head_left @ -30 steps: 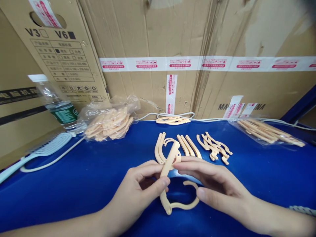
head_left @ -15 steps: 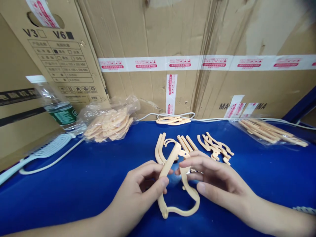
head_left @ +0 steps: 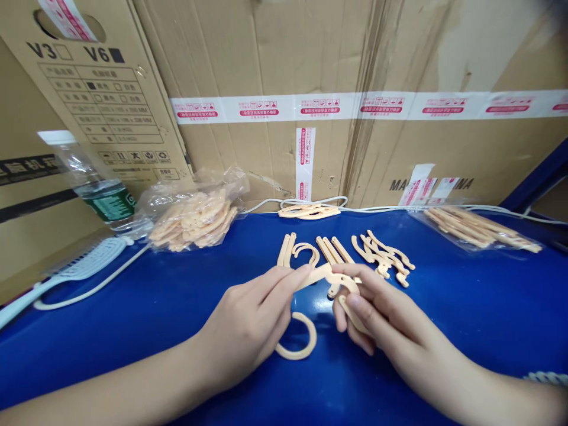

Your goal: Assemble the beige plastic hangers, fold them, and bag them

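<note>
Between my hands is a beige folding hanger made of jointed plastic pieces, held above the blue table. My left hand is closed round its left arm, and the fingers cover most of that piece. A curved hook shows below the left fingers; its joint is hidden behind the hand. My right hand pinches the curved pieces on the right between thumb and fingers. Just beyond the hands lie loose beige straight strips, a loose hook and several wavy pieces.
At the back left are a clear bag of beige pieces, a water bottle and a pale blue hairbrush. A bag of long strips lies at the right. A white cable runs along the cardboard.
The hanger has turned and folded, with its hook now toward me below my left hand. My left hand has wrapped further over its arm, and my right fingers have closed on the right-hand pieces.
</note>
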{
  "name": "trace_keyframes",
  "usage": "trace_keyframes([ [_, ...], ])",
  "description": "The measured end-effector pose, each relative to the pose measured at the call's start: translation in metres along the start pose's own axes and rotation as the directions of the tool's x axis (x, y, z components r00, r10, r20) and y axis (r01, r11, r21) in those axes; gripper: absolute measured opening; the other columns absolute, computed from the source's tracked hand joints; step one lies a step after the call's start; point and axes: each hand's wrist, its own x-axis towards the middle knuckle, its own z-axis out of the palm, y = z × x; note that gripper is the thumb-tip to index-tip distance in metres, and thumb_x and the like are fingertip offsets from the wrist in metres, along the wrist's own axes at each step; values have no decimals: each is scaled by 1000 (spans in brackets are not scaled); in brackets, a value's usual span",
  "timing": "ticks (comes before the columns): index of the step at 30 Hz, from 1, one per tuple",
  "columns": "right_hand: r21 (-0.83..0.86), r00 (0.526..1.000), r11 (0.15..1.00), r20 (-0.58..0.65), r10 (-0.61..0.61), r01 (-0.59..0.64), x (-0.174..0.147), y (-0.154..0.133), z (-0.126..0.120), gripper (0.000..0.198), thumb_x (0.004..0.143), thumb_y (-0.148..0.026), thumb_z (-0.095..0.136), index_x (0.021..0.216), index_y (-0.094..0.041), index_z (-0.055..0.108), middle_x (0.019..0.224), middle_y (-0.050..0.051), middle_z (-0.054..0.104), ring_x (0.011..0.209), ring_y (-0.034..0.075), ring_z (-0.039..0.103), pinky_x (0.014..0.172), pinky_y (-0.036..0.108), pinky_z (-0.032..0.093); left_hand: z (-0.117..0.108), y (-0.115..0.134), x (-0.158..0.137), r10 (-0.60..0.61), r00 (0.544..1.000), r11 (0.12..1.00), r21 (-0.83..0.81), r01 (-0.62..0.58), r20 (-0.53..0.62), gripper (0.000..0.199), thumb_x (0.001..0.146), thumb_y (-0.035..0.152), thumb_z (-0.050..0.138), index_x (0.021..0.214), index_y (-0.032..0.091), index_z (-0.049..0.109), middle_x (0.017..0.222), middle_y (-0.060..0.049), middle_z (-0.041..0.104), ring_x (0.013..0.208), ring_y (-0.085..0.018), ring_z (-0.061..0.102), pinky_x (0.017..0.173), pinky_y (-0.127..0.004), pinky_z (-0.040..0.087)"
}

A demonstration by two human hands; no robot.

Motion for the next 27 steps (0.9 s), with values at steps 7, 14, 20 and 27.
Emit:
trace_keyframes([
  [7,114,967,972,178,183,-205,1,-5,8,30,99,-47,44,96,-18,48,67,-5,50,45,4,37,42,18,28,-2,-1,0,267,963,904,342,-258,22,31,94,10,48,124,8,58,82,-8,72,63,-17,66,51,-22,45],
  [14,129,914,927,262,310,-351,1,-6,7,40,94,-58,45,98,-19,47,59,-6,56,30,2,38,30,12,26,-2,1,7,328,939,856,388,-342,104,23,95,4,35,99,8,57,64,-2,58,47,-17,55,37,-27,37],
  [20,83,900,927,284,330,-365,2,-1,4,39,94,-57,44,93,-18,47,54,-6,55,29,3,41,30,10,29,0,5,5,299,944,840,431,-329,138,22,95,5,34,93,11,55,62,-2,57,43,-18,53,35,-30,32],
  [27,76,895,920,275,352,-385,3,-3,6,41,92,-59,47,91,-18,48,50,-7,54,27,3,39,29,11,27,2,4,3,218,951,888,361,-287,219,28,99,11,31,88,13,57,62,-2,56,42,-19,54,34,-31,33],
])
